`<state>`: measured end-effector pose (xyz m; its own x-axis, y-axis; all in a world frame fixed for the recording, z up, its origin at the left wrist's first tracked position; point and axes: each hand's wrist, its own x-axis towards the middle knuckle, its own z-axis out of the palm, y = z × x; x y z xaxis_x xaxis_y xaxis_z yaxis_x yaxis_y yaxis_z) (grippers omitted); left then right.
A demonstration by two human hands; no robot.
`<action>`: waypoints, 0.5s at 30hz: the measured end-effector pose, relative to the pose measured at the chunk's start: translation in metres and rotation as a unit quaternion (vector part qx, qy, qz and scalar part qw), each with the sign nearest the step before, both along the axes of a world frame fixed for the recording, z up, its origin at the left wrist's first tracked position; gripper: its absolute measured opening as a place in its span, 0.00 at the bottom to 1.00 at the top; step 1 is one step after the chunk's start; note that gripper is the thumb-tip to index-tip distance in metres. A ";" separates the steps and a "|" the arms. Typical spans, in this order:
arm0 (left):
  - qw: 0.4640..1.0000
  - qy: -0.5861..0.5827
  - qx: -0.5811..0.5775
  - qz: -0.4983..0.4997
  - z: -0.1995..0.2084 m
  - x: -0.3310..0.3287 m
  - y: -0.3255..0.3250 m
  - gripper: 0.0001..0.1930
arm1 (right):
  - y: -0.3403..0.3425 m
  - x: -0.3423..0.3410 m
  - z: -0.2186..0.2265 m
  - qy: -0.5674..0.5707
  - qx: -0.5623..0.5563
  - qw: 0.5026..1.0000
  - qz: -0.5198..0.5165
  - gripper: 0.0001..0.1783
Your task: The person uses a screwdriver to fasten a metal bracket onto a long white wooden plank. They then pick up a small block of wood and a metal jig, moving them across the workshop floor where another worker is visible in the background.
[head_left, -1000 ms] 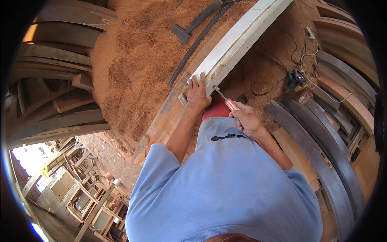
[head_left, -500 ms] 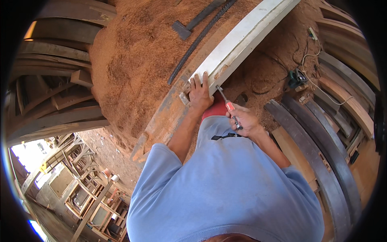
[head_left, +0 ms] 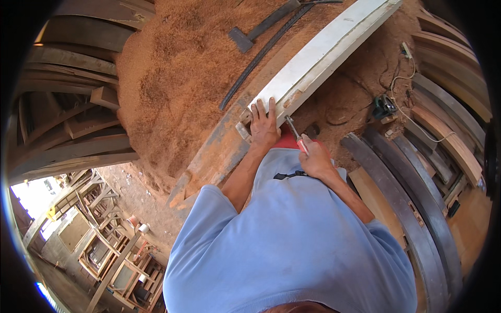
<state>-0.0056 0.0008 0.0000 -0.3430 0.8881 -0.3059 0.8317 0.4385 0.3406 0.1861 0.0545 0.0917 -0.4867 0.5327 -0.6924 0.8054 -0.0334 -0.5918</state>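
My left hand [head_left: 265, 128] presses down on the near end of a long white-painted beam [head_left: 313, 55], its fingers stretched over the top face. My right hand [head_left: 316, 158] is wrapped round the red handle of a screwdriver [head_left: 301, 144]. The screwdriver's metal shank runs up and left, and its tip meets the side of the beam close to the end, just right of my left hand. Whether the tip sits in a screw or a hole is too small to tell. Under the beam lies a worn brown plank [head_left: 211, 151].
A hammer [head_left: 242, 40] and a black ribbed bar [head_left: 250, 68] lie by a large heap of sawdust [head_left: 172, 68]. To the right, a green corded power tool [head_left: 383, 106] rests on the ground near curved dark timbers [head_left: 412, 208]. More boards [head_left: 73, 86] are stacked at the left.
My right hand has turned on the screwdriver handle and now covers more of it. My left hand stays on the beam. The whole view has shifted slightly.
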 end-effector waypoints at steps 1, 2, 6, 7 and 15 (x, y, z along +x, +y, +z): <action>1.000 -0.002 0.004 0.001 -0.001 0.001 0.002 0.61 | 0.019 -0.017 0.038 -0.036 -0.044 0.998 0.003 0.34; 1.000 -0.003 0.008 -0.001 0.000 -0.001 0.003 0.61 | 0.029 -0.025 0.059 -0.071 -0.090 0.993 0.002 0.34; 1.000 0.002 -0.005 -0.004 0.002 -0.007 0.005 0.61 | 0.012 0.006 0.004 0.115 -0.169 0.963 -0.175 0.21; 1.000 0.003 -0.006 0.002 0.002 -0.006 0.004 0.61 | 0.016 0.010 0.009 0.173 -0.315 0.886 -0.293 0.16; 1.000 0.011 0.018 -0.008 0.001 -0.002 0.005 0.60 | 0.009 0.005 0.017 0.174 -0.448 0.775 -0.411 0.12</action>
